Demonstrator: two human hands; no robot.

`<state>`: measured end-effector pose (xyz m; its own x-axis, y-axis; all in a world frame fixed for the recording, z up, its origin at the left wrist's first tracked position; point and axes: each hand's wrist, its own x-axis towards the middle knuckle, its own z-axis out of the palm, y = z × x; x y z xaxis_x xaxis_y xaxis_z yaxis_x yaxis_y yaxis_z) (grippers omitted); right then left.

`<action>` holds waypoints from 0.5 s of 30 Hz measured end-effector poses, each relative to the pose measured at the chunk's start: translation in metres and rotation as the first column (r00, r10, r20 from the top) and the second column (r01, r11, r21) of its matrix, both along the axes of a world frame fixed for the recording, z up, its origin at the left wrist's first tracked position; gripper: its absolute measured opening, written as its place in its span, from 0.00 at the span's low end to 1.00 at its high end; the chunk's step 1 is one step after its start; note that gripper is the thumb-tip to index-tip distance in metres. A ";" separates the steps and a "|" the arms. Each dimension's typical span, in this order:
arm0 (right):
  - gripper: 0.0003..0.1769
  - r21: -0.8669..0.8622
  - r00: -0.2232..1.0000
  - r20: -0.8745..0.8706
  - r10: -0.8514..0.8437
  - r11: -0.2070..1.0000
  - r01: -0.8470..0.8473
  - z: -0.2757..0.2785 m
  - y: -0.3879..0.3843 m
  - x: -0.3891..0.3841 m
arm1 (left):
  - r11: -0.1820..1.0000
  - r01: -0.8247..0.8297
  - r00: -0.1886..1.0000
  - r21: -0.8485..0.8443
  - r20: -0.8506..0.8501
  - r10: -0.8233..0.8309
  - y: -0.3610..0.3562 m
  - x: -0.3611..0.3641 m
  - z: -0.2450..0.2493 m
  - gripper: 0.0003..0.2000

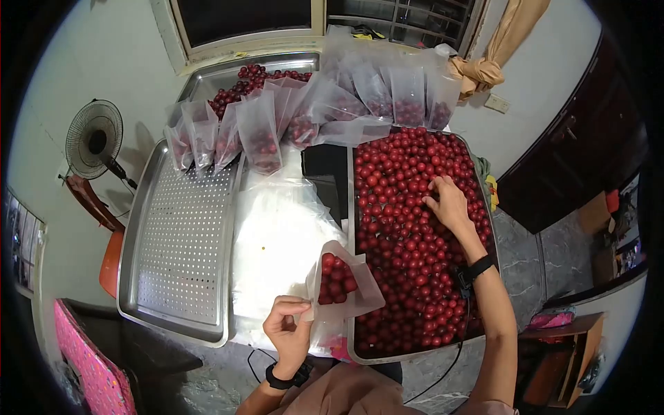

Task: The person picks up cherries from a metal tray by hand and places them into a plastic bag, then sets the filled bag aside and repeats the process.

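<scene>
In my left hand [289,328] is the edge of a clear plastic bag [363,294], pinched between thumb and fingers. The bag's mouth gapes, and several round red fruits [335,278] show inside it. My right hand [449,204] reaches over a deep metal tray [351,228] filled with the same red fruits [408,166]. Its thumb and fingers are bent and apart, with the fingertips down among the fruits. Whether a fruit lies under the palm is hidden.
A perforated metal tray [183,235] stands on the left. Flat clear bags [277,242] lie in the middle. Filled bags [259,138] stand along the back, before another tray [197,76] with fruits. A fan [97,138] is at far left. A cable [453,363] hangs from my right wrist.
</scene>
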<state>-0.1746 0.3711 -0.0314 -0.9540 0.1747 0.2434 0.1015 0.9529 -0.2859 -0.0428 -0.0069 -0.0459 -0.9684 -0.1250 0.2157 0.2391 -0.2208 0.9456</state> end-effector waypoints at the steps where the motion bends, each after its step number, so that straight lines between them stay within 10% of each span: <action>1: 0.18 -0.007 1.000 -0.010 -0.001 1.000 0.001 -0.001 0.001 0.001 | 1.000 0.005 1.000 -0.022 -0.020 -0.005 0.000 0.000 0.000 0.06; 15: 0.14 -0.082 0.994 -0.100 0.050 0.995 -0.058 0.031 -0.021 0.018 | 1.000 0.015 0.999 -0.011 -0.046 -0.016 0.000 0.001 -0.004 0.08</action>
<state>-0.1561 0.3505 -0.0007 -0.9349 0.1478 0.3227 0.0183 0.9281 -0.3720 -0.0421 -0.0073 -0.0501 -0.9594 -0.1074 0.2609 0.2786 -0.2153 0.9360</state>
